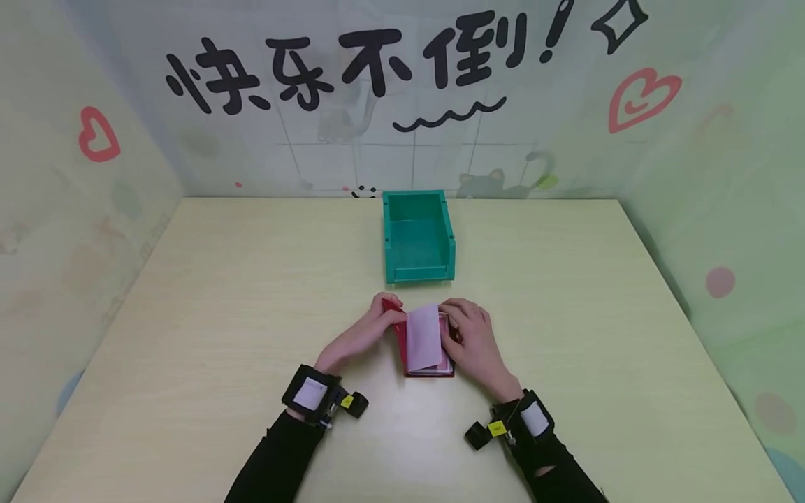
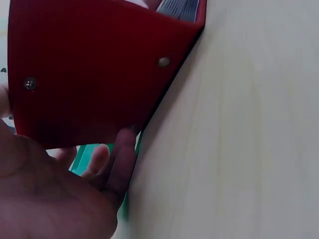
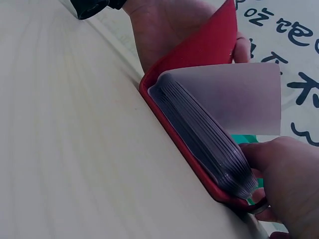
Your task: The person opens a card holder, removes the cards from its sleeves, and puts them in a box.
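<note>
A red card holder lies partly opened on the table, between my two hands. My left hand holds its raised front cover near the upper left corner; two metal snaps show on that cover. A pale lilac leaf stands up from the stack of thin sleeves. On the other side, my right hand grips the right edge, its thumb against the sleeves and other fingers by the back cover. A dark strap loop sticks out beside those fingers.
Just beyond the card holder stands a teal open-front bin on the pale wooden table. Printed cloth walls border the table at the back and both sides. Each wrist wears a strapped camera.
</note>
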The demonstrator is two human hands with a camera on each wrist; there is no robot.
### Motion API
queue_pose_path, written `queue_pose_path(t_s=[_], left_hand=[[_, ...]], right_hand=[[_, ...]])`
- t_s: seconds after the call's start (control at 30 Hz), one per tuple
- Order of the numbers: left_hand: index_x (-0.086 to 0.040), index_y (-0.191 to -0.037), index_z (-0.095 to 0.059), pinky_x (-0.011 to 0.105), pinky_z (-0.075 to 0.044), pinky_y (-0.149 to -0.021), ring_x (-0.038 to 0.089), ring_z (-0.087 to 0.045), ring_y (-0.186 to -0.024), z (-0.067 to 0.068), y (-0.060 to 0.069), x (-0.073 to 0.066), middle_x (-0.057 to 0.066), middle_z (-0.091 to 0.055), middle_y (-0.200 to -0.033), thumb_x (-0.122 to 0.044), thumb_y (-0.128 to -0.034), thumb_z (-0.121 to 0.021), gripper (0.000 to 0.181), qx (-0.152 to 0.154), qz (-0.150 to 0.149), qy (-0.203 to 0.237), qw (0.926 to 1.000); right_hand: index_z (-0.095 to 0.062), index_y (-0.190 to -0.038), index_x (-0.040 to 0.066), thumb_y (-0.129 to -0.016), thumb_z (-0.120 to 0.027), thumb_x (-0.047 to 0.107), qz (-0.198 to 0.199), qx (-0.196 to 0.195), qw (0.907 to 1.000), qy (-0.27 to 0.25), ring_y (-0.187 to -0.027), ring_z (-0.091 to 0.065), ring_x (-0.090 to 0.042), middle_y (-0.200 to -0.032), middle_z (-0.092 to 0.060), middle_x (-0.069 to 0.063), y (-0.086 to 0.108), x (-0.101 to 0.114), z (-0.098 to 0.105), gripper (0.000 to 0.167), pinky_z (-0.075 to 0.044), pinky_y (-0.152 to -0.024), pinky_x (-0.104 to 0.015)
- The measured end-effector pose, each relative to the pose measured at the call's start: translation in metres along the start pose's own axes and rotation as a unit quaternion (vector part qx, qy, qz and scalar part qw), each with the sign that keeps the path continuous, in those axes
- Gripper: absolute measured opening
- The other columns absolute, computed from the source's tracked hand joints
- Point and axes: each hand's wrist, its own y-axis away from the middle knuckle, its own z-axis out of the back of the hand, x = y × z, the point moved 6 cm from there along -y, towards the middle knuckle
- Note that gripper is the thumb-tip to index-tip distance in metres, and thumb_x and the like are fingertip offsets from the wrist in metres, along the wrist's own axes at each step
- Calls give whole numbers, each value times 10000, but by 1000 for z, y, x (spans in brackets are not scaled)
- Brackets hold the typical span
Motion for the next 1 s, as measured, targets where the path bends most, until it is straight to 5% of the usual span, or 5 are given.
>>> queue_pose_path(t_s=[0.17, 0.33, 0.67, 0.9, 1.0], left_hand=[[-63, -1364, -404, 310, -450, -973, 280, -476, -1240, 16, 3, -1, 183, -479, -1347, -102, -970, -457, 400, 85, -370, 98, 9992], [-114, -1473, -387, 345, -528, -986, 326, -480, -1350, 24, 3, -4, 121, -462, -1521, -19, -893, -589, 622, 281, -608, 246, 9975], [-57, -1398, -412, 280, -517, -911, 302, -513, -1270, 28, 0, -1, 196, -514, -1434, 1, -896, -547, 523, 101, -659, 200, 9976], [-17, -1390, -428, 210, -466, -847, 177, -525, -1109, 25, 1, 4, 240, -525, -1313, 14, -937, -420, 454, 199, -873, 258, 9957], [-13, -1376, -429, 196, -460, -862, 160, -521, -1098, 22, 2, 6, 229, -519, -1296, -2, -938, -391, 440, 277, -752, 443, 9958]], right_hand=[[-707, -1184, 81, -912, -727, 188, -28, -139, 9995, -287, -1149, -538, -309, -1165, -636, -126, -3, 2, 3, 293, -381, -1056, -544], [-720, -1173, 81, -902, -748, 257, 10, -80, 9995, -311, -1111, -525, -292, -1126, -643, -120, -7, 4, 4, 325, -384, -1033, -522], [-705, -1148, 110, -866, -782, 278, -99, 40, 9973, -732, -1126, -507, -277, -1146, -623, -97, -13, 2, 4, 338, -355, -1047, -525], [-703, -1170, 124, -834, -806, 303, -342, 1148, 9893, -830, -1126, -505, -255, -1138, -625, -79, -22, 4, 1, 394, -335, -1063, -528], [-710, -1143, 121, -807, -832, 275, -381, 1479, 9840, -912, -1074, -512, -247, -1099, -619, -81, -26, 5, 3, 390, -414, -955, -461]])
